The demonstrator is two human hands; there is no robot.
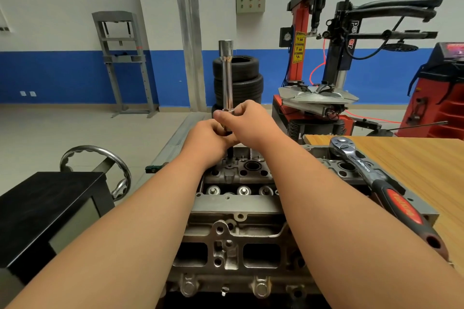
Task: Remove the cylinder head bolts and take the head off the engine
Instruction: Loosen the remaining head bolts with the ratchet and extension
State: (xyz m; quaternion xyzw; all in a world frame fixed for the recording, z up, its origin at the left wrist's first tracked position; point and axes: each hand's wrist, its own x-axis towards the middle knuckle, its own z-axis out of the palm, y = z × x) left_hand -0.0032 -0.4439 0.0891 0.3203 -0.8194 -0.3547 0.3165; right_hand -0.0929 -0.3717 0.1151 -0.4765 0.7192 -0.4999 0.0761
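**Both hands on the extension bar above the cylinder head**

The cylinder head (233,211) sits on the engine in the middle of the view, just left of the wooden desk (406,158). Over its far end the left hand (209,142) and right hand (247,121) are both curled closed around the lower part of an upright chrome extension bar (226,75); a dark shaft runs from under the hands down into the head. A ratchet wrench (381,183) lies untouched across the head's right edge.

Polished chrome extension bar (227,78); dull cast-metal cylinder head (236,211); wood-grain tabletop (411,158), matt.
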